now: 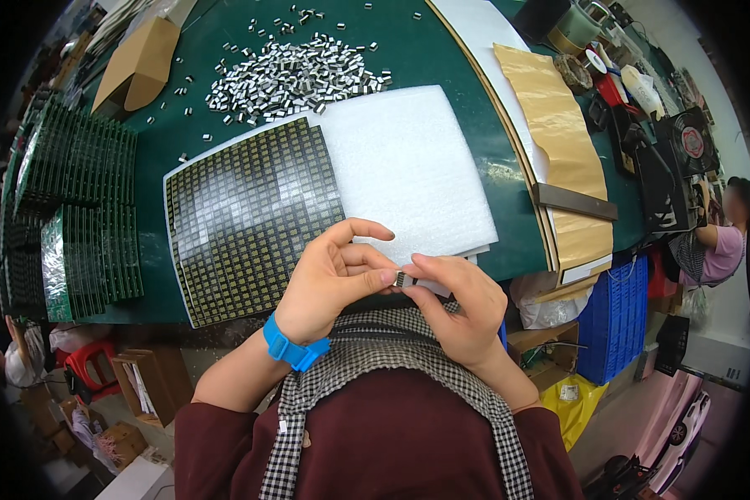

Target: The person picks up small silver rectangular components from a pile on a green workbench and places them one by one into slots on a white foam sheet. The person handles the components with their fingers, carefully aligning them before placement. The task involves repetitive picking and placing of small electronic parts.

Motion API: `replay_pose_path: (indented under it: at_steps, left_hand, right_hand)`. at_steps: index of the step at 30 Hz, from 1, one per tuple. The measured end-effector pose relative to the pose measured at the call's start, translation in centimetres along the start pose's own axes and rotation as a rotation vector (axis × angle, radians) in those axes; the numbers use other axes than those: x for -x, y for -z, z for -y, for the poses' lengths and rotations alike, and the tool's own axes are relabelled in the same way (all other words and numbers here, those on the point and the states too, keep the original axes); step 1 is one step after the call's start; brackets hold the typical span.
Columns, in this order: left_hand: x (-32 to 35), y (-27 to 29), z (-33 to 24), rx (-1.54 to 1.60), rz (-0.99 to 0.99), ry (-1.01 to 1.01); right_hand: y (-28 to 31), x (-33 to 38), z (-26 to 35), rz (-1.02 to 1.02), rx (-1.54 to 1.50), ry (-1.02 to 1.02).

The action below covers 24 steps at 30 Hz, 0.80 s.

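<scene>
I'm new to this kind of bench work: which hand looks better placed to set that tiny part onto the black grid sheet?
Probably the left hand: it pinches the small part together with the right hand, and the grid sheet lies directly ahead of it, on its own side.

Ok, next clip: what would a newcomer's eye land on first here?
Probably the heap of small silvery metal parts at the far side of the green table. Then the dark gridded panel on white foam, and both hands, left hand and right hand, pinching one tiny part.
</scene>
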<state>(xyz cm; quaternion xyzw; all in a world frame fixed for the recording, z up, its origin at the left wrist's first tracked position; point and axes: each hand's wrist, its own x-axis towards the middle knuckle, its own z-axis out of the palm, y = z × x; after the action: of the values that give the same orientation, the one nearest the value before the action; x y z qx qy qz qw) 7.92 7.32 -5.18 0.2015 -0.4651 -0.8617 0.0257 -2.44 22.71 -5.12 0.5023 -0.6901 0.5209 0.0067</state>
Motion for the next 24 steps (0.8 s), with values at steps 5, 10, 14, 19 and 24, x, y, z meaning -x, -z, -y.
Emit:
replay_pose_path:
  at_steps: [5,10,14,19,24]
  left_hand:
    - [0.2,-0.9,-0.6,-0.182,-0.088,0.016]
    - [1.1,-2.4,-0.8,-0.646,-0.112,-0.232]
    - [1.1,-1.1,-1.8,-0.7,-0.003,-0.128]
    - [-0.7,0.9,-3.1,-1.303,-0.325,-0.613]
    - [0.7,-0.1,-2.6,-1.739,-0.076,-0.445]
  right_hand:
    - [0.0,-0.5,0.0,0.026,0.16,0.176]
    - [-0.2,0.1,-0.1,0.1,0.194,0.202]
    - [0.2,0.3,0.1,0.173,-0.037,-0.026]
    - [-0.6,1.3,-0.5,0.033,-0.452,-0.499]
    - [-0.7,1.4,-0.9,0.029,-0.422,-0.492]
